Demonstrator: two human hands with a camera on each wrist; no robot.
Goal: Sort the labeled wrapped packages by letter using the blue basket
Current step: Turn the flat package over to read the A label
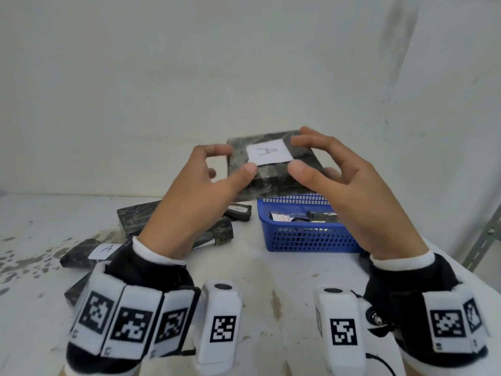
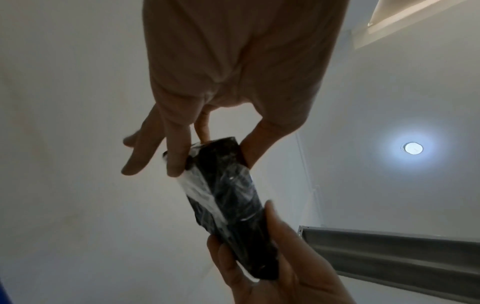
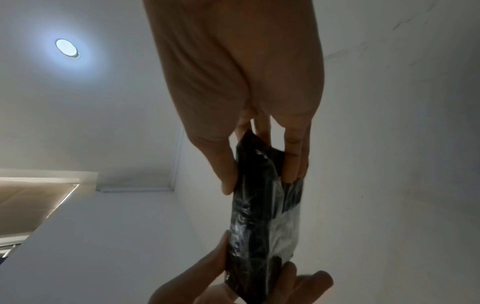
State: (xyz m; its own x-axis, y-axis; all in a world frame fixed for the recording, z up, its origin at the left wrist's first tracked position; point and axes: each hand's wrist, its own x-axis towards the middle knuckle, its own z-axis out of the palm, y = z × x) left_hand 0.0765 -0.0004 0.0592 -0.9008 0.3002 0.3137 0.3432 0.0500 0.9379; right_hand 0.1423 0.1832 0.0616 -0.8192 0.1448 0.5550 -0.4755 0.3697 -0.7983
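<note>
I hold a dark wrapped package (image 1: 271, 175) with a white label marked A (image 1: 269, 152) up in the air, above and behind the blue basket (image 1: 306, 237). My left hand (image 1: 234, 160) pinches its left edge between thumb and fingers. My right hand (image 1: 297, 155) pinches its right edge the same way. The left wrist view shows the left hand (image 2: 213, 158) on one end of the package (image 2: 228, 195). In the right wrist view the right hand (image 3: 261, 178) grips the other end of the package (image 3: 259, 216). Inside the basket lies a package labelled B (image 1: 282, 217).
Several dark wrapped packages lie on the stained white table (image 1: 271, 272) at the left, one with an A label (image 1: 104, 251). A small dark package (image 1: 238, 212) sits left of the basket. A metal shelf upright (image 1: 482, 245) stands at the right edge, with a white wall behind.
</note>
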